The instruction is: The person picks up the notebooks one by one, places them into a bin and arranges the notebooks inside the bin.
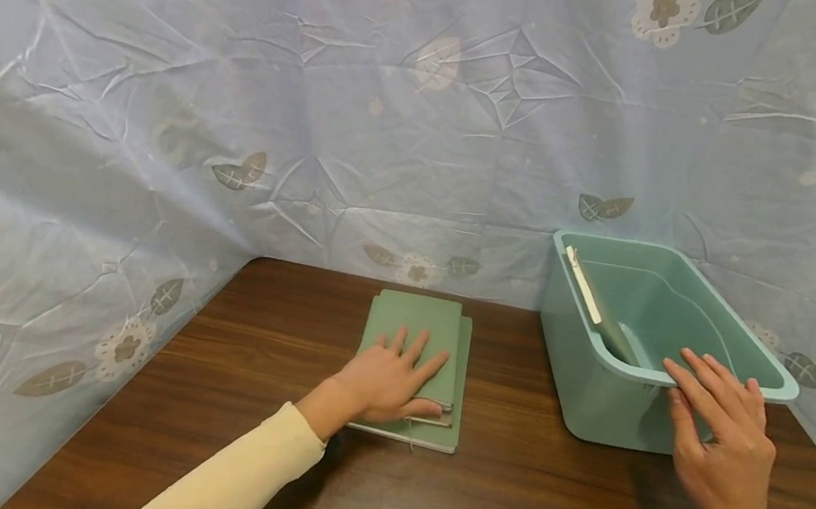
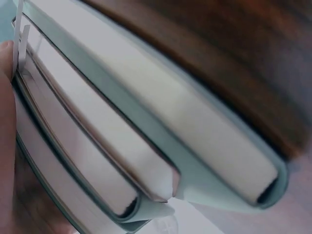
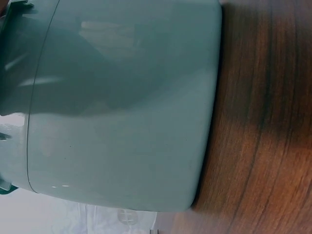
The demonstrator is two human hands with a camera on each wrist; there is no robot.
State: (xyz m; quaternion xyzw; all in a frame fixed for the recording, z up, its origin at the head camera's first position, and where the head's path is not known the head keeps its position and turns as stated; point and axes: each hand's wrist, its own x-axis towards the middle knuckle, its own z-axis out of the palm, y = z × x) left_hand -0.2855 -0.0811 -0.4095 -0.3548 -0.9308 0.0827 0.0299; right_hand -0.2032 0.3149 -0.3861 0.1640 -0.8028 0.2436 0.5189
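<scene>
Moderately bright and softly lit in the head view, with a cool cast over the pale blue-grey floral fabric backdrop [image 1: 360, 142], shaded in a diagonal band at left. Shows a dull sheen low on the dark brown wood-grain worktop [image 1: 502, 497], darkened beneath the cream sleeve [image 1: 228, 476] and near the right hand [image 1: 724, 445]. Turns hazy in the left wrist view, blurring the stacked green-covered books [image 2: 112, 127]. Crossed by a broad shadow on the grey-green plastic tub [image 3: 122, 151] in the right wrist view, washed out at lower left.
</scene>
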